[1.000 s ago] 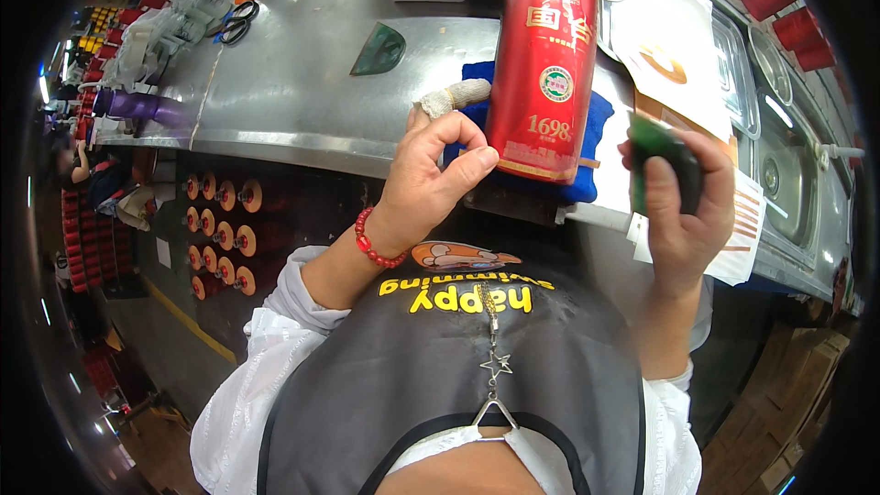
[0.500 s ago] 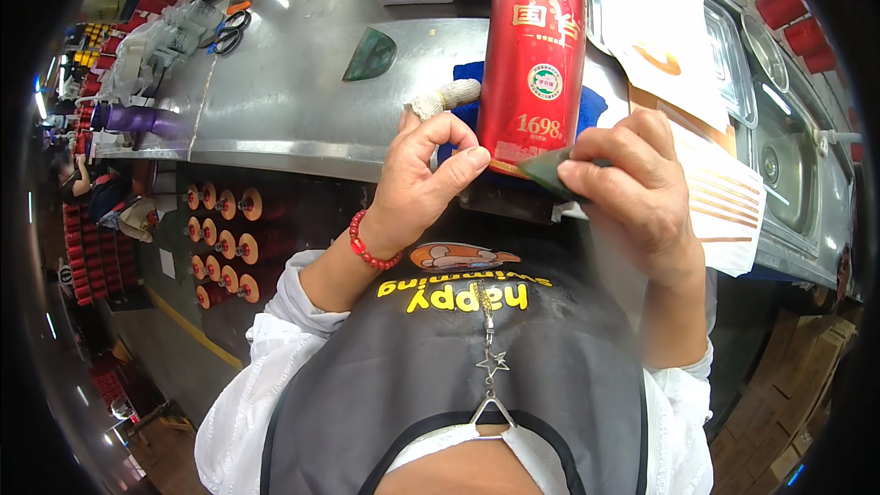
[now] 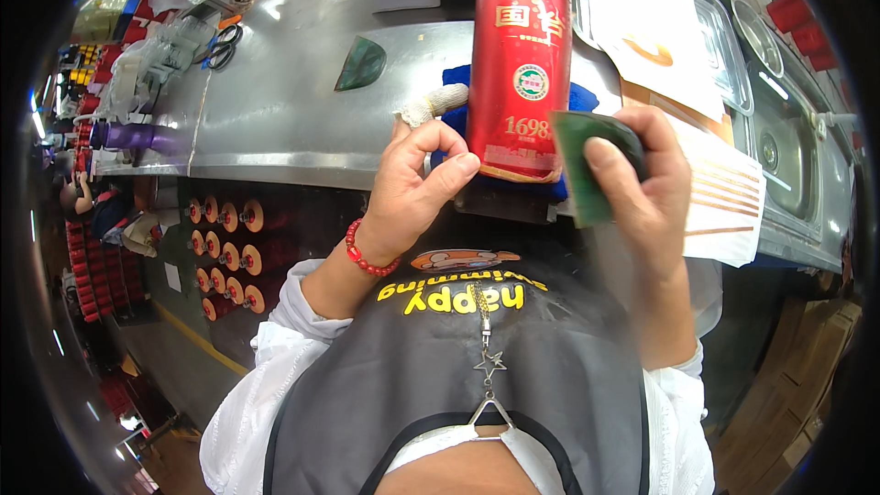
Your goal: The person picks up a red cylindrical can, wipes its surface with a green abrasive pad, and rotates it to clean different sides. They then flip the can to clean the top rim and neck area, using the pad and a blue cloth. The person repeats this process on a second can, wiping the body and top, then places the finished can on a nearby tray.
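Note:
A red cylindrical bottle (image 3: 520, 64) with gold lettering and a round green-and-white seal lies on a blue cloth (image 3: 577, 103) at the counter's front edge. My left hand (image 3: 412, 170) is beside its lower left side, thumb and fingers apart; a white knitted cover is on one finger. Whether it touches the bottle I cannot tell. My right hand (image 3: 646, 174) grips a flat dark-green scraper (image 3: 587, 160), held up on edge at the bottle's lower right. A second green scraper (image 3: 362, 64) lies flat on the metal counter, left of the bottle.
The metal counter (image 3: 284, 82) carries black-handled scissors (image 3: 223, 46) and clear plastic pieces at the left. Printed sheets (image 3: 674, 37) and a striped sheet (image 3: 720, 192) lie to the right, before a sink (image 3: 784, 156). Below left stand several red bottles with orange discs (image 3: 229, 257).
My right hand has drawn the scraper off the bottle's bottom edge and turned it upright, facing the bottle. The view has shifted slightly. My left hand stays beside the bottle.

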{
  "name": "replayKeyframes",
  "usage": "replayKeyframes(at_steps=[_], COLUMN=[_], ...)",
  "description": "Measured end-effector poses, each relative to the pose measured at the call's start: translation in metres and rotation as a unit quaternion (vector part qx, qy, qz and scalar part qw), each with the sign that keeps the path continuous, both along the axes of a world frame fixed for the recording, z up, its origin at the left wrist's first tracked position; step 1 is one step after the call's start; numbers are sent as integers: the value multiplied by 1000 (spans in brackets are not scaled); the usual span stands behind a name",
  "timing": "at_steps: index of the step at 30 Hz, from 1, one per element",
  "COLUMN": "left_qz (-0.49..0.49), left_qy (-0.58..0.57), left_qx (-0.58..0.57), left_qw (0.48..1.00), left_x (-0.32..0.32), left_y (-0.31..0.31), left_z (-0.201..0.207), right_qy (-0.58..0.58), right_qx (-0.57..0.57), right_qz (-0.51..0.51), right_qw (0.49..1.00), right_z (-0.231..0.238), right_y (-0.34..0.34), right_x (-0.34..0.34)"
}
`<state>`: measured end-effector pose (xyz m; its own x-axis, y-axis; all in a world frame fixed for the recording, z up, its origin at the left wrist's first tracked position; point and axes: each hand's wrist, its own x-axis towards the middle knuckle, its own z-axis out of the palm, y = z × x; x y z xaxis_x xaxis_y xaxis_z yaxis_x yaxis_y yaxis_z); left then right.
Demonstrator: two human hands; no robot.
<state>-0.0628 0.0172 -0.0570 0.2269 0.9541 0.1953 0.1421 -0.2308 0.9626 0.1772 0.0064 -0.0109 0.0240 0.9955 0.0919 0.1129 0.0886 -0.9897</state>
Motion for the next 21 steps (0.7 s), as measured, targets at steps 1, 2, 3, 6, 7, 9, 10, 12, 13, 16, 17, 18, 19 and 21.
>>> replayKeyframes(at_steps=[1,2,3,6,7,9,10,12,13,16,17,18,19,21], left_qz=[-4,-7,-11,-10,-14,-21,-27,-36,-38,-29,-17,-10,-3,-4], left_qy=[-5,-10,-14,-13,-5,11,19,32,29,10,-4,-10,-15,-10], left_qx=[-11,-22,-33,-27,-38,-59,-69,-86,-74,-31,-11,1,12,3], left_qw=[1000,1000,999,1000,999,998,997,995,996,999,1000,1000,1000,1000], left_x=[0,-1,-1,-2,-3,-6,-8,-10,-10,-5,-1,1,2,0], left_y=[0,0,0,-1,-2,-3,-3,-4,-4,-5,-5,-5,-6,-6], left_z=[1,2,3,2,2,3,5,9,11,17,18,19,20,21], right_qy=[73,32,-9,16,-2,-73,-105,-168,-201,-252,-260,-254,-249,-237], right_qx=[-47,-25,-2,-79,-70,-32,36,114,124,130,127,106,84,40], right_qz=[5,4,2,-34,-53,-53,-31,28,65,101,100,117,133,163], right_qw=[996,999,1000,996,996,995,993,979,969,954,952,954,956,957], right_z=[2,-4,-13,-45,-51,-49,-46,-44,-44,-44,-45,-42,-35,-24], right_y=[-1,-2,-2,-11,-12,-13,-9,-5,-4,-2,-2,-1,0,2], right_x=[-12,-13,-14,7,13,23,24,22,20,16,16,16,19,22])
